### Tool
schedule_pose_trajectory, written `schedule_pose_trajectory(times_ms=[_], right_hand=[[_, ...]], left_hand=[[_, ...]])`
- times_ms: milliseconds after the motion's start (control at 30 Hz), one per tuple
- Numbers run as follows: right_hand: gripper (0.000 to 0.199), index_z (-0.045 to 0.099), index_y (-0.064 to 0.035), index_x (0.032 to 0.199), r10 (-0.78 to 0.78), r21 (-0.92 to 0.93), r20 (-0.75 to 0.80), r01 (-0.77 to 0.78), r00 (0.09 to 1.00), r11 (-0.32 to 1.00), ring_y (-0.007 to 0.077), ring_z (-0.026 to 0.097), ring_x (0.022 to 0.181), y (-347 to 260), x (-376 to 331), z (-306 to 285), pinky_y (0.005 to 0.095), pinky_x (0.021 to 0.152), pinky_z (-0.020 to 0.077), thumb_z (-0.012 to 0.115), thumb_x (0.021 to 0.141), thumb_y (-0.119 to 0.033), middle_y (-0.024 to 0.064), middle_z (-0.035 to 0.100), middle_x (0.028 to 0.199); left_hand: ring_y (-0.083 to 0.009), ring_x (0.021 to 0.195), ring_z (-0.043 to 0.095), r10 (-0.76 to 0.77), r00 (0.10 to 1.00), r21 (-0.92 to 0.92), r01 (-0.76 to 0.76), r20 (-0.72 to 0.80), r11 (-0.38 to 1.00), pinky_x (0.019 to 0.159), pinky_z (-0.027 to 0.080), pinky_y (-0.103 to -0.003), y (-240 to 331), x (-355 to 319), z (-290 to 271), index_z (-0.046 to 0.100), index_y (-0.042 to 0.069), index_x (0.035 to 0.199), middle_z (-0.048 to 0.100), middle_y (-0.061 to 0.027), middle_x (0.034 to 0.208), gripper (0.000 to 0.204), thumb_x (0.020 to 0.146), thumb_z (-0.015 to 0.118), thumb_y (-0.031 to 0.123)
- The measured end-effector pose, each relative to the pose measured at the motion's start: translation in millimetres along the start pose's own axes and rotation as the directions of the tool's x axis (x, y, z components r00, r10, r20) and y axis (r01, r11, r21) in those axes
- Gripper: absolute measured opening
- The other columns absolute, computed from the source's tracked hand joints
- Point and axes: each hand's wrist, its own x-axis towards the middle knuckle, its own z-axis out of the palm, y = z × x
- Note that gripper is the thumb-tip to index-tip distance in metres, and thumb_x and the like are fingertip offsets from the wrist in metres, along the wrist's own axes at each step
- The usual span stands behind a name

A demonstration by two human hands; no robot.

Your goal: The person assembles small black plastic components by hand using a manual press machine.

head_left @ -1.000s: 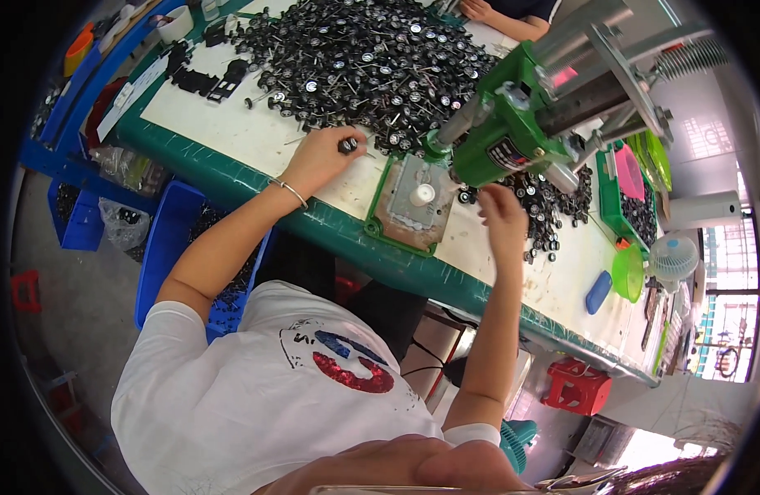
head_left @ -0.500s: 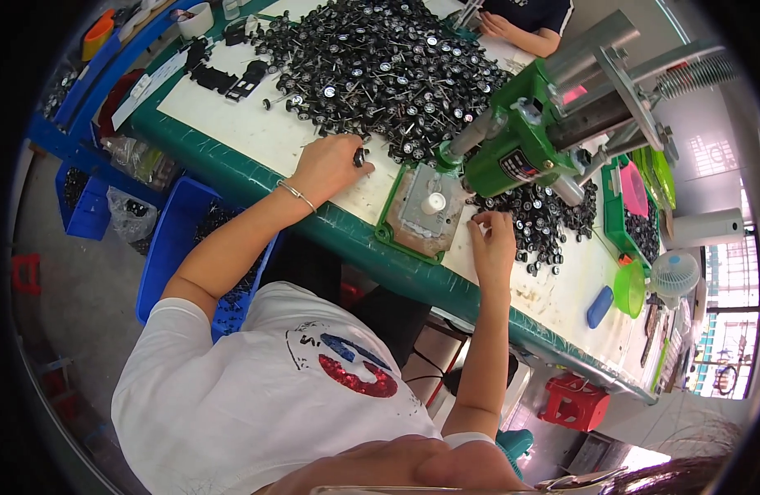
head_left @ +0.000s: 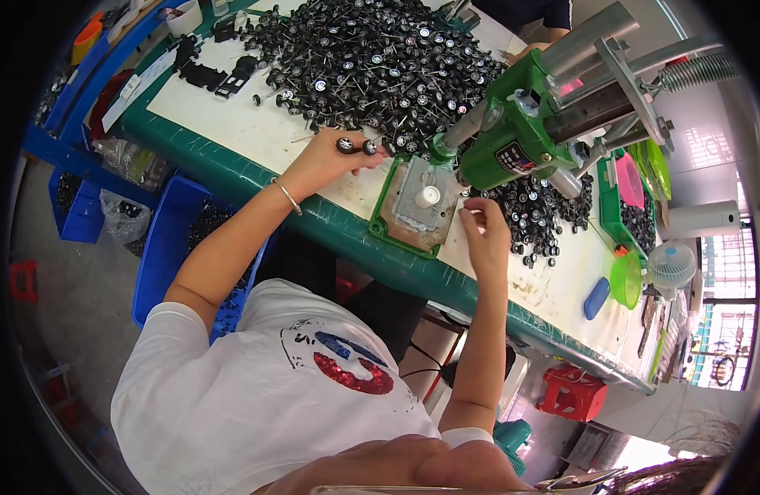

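Note:
My left hand is closed around small black toy wheels with silver hubs, beside the near edge of a big heap of wheels on axles. Right of it stands a green hand press. On the press base, a grey metal plate carries a round white fixture. To the right of that base is my right hand, its thumb and fingertips pinched together. Whatever lies between them is too small to make out.
A smaller pile of wheels lies beyond my right hand. Farther right are a green crate, a green bowl, a blue object and a small fan. A blue bin stands below the table at left. Black frame parts lie at the back left.
My left hand has shifted slightly right toward the press and turned, so two wheels now show in it. My right hand has edged toward the plate. A co-worker's hand at the back has mostly left view.

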Motion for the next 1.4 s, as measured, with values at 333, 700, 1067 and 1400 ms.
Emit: schedule_pose_trajectory(times_ms=[333,700,1067,1400], right_hand=[[0.022,0.060,-0.0007,0.104,-0.038,-0.021,-0.113,0.036,0.993,0.999,0.0166,0.057,0.079,-6.9,-15.3,0.2,0.0270,0.072,0.0453,0.062,0.083,-0.007,0.0078,0.060,0.095],[0.025,0.061,-0.0007,0.102,0.025,0.048,-0.018,-0.024,1.000,0.999,0.0183,0.056,0.076,-8.0,-10.2,2.9,0.0288,0.071,0.0458,0.066,0.078,-0.006,0.0088,0.058,0.093],[0.031,0.061,-0.0015,0.110,-0.064,0.251,0.081,0.042,0.995,0.967,0.0106,0.053,0.081,-47.0,-2.8,32.5,0.0240,0.074,0.0440,0.067,0.080,-0.007,0.0041,0.055,0.103],[0.046,0.052,0.0002,0.119,-0.068,0.292,0.046,0.052,0.997,0.955,0.0158,0.055,0.089,-33.2,-7.6,34.7,0.0278,0.078,0.0443,0.069,0.078,-0.012,0.0073,0.052,0.101]], left_hand=[[-0.0061,0.066,0.060,-0.052,0.995,-0.317,0.077,0.084,0.945,0.049,0.035,-0.017,7.5,-2.7,26.2,0.068,0.000,0.095,0.070,-0.0074,0.085,0.019,0.080,0.068,0.013],[-0.0095,0.072,0.062,0.013,0.995,-0.449,0.034,0.101,0.893,0.053,0.039,-0.020,22.4,-3.5,39.7,0.066,0.000,0.092,0.068,-0.0086,0.080,0.013,0.080,0.067,0.004],[-0.0062,0.077,0.060,0.089,0.990,-0.255,-0.058,0.113,0.965,0.071,0.047,-0.019,24.5,-0.7,47.2,0.068,-0.001,0.088,0.068,-0.0027,0.084,0.013,0.077,0.071,0.005],[-0.0031,0.072,0.057,0.169,0.978,-0.274,-0.131,0.121,0.953,0.067,0.048,-0.019,24.6,1.1,59.6,0.070,0.002,0.093,0.067,-0.0002,0.081,0.018,0.077,0.074,0.010]])
